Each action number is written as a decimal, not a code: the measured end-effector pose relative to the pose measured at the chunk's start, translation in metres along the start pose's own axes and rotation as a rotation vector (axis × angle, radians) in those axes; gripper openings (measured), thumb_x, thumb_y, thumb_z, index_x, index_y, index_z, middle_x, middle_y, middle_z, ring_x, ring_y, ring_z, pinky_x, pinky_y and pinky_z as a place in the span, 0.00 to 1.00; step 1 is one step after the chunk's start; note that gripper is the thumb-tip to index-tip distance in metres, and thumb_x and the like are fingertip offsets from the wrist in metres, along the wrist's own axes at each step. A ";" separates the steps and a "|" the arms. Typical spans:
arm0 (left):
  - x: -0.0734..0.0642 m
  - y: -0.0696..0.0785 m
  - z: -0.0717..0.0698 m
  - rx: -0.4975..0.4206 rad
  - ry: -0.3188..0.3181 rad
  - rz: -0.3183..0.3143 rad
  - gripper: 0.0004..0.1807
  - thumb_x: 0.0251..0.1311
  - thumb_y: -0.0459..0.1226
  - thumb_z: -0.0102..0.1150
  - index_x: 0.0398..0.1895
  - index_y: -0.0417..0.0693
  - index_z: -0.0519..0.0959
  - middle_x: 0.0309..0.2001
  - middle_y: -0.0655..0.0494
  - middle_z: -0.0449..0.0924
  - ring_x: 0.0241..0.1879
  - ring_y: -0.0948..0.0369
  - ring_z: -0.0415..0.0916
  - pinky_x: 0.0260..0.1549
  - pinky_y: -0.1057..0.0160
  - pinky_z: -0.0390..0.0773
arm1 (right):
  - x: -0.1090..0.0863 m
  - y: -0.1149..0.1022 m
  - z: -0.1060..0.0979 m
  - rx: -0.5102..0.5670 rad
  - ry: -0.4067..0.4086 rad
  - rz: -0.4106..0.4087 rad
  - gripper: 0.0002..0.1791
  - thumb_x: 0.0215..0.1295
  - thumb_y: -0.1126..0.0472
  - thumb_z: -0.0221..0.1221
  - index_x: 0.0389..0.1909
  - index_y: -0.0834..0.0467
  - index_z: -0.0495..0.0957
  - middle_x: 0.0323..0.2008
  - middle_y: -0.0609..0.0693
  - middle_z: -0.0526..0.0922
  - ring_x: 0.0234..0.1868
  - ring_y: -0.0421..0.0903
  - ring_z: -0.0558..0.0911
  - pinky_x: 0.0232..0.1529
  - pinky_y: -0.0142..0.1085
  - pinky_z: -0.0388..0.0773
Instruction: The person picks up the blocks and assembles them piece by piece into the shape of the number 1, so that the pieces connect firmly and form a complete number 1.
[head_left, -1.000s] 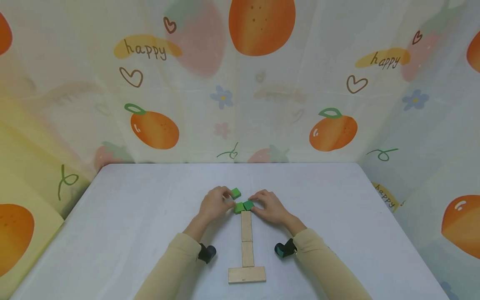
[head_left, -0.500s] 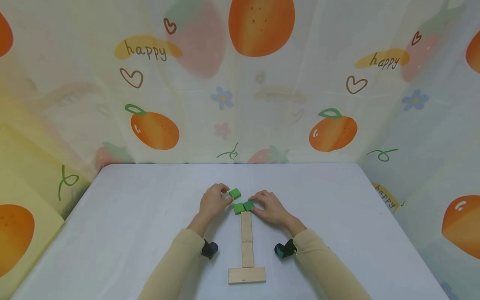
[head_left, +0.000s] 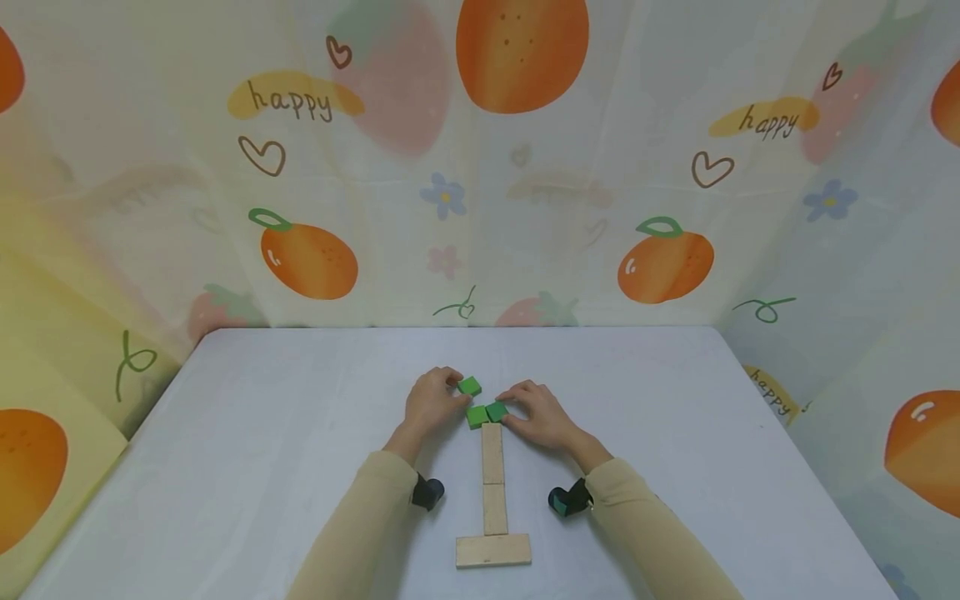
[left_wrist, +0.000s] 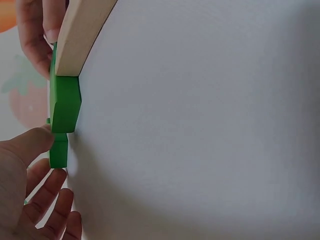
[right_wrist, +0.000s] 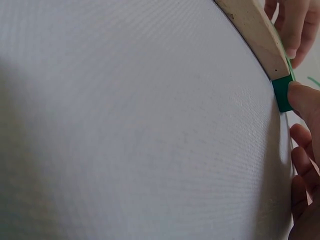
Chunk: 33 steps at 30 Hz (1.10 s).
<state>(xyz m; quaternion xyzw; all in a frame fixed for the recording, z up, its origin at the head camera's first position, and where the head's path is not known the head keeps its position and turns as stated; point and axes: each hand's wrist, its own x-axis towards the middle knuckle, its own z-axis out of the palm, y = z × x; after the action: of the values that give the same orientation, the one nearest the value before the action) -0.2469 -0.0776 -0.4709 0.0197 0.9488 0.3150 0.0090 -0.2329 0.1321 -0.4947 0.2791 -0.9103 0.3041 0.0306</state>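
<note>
My left hand [head_left: 432, 404] bends its thumb and fingers round the far light green block [head_left: 469, 386], pinching it; in the left wrist view its thumb [left_wrist: 35, 140] lies along that block. A second light green block [head_left: 477, 417] lies just nearer to me. It touches the dark green block [head_left: 497, 412], which my right hand [head_left: 542, 417] pinches between thumb and fingers. In the right wrist view the right thumb [right_wrist: 300, 97] presses the dark green side. Both of these blocks sit at the far end of an upper wooden plank [head_left: 492, 452].
A lower wooden plank [head_left: 495, 509] continues the line toward me, ending at a crosswise plank [head_left: 493, 552]. Everything lies on a white tabletop [head_left: 300, 417]. A patterned cloth [head_left: 525, 150] hangs behind the table's far edge.
The left hand drew back slightly from the green blocks, then came forward again to the far one, which has shifted a little to the left. The right hand has stayed in place.
</note>
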 end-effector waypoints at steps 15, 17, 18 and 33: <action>0.000 0.002 0.003 0.009 0.029 -0.006 0.19 0.48 0.41 0.66 0.44 0.45 0.80 0.41 0.51 0.76 0.44 0.54 0.73 0.45 0.56 0.73 | 0.001 0.000 0.002 -0.001 0.010 -0.015 0.15 0.57 0.59 0.61 0.47 0.55 0.78 0.45 0.53 0.76 0.47 0.50 0.73 0.48 0.46 0.68; 0.000 0.002 0.003 0.007 0.039 -0.006 0.18 0.48 0.40 0.66 0.44 0.45 0.80 0.41 0.51 0.77 0.44 0.54 0.73 0.45 0.56 0.73 | 0.001 0.000 0.002 0.001 0.010 -0.013 0.15 0.57 0.59 0.61 0.47 0.55 0.78 0.45 0.53 0.76 0.48 0.50 0.73 0.49 0.46 0.68; 0.000 0.002 0.004 0.007 0.043 -0.005 0.18 0.48 0.40 0.66 0.43 0.44 0.80 0.41 0.51 0.77 0.44 0.54 0.73 0.44 0.56 0.73 | 0.001 0.000 0.002 0.002 0.008 -0.010 0.15 0.58 0.59 0.61 0.47 0.55 0.78 0.45 0.53 0.76 0.48 0.51 0.73 0.49 0.46 0.68; -0.001 -0.001 0.002 -0.017 0.040 -0.006 0.17 0.48 0.40 0.65 0.43 0.45 0.80 0.38 0.53 0.76 0.37 0.58 0.72 0.37 0.58 0.72 | 0.000 0.003 0.004 0.000 0.014 -0.003 0.15 0.57 0.59 0.61 0.47 0.54 0.77 0.45 0.53 0.76 0.48 0.51 0.73 0.49 0.46 0.68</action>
<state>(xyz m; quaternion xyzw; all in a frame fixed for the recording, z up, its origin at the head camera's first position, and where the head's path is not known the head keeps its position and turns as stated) -0.2462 -0.0774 -0.4727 0.0106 0.9461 0.3236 -0.0087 -0.2345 0.1318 -0.4994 0.2784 -0.9096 0.3060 0.0375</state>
